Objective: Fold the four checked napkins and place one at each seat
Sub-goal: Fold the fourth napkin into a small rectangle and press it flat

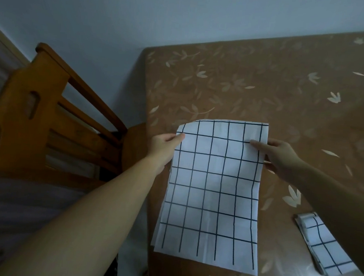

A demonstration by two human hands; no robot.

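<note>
A white napkin with a dark grid pattern hangs in front of me over the left part of the brown table, looking doubled over at its top edge. My left hand pinches its upper left side, thumb on top. My right hand pinches its upper right side. A pile of more checked napkins lies on the table at the lower right, partly hidden by my right forearm.
The table carries a brown cloth with pale leaf prints and stands against a pale wall. A wooden chair stands to the left of the table, its seat tucked close to the table's edge.
</note>
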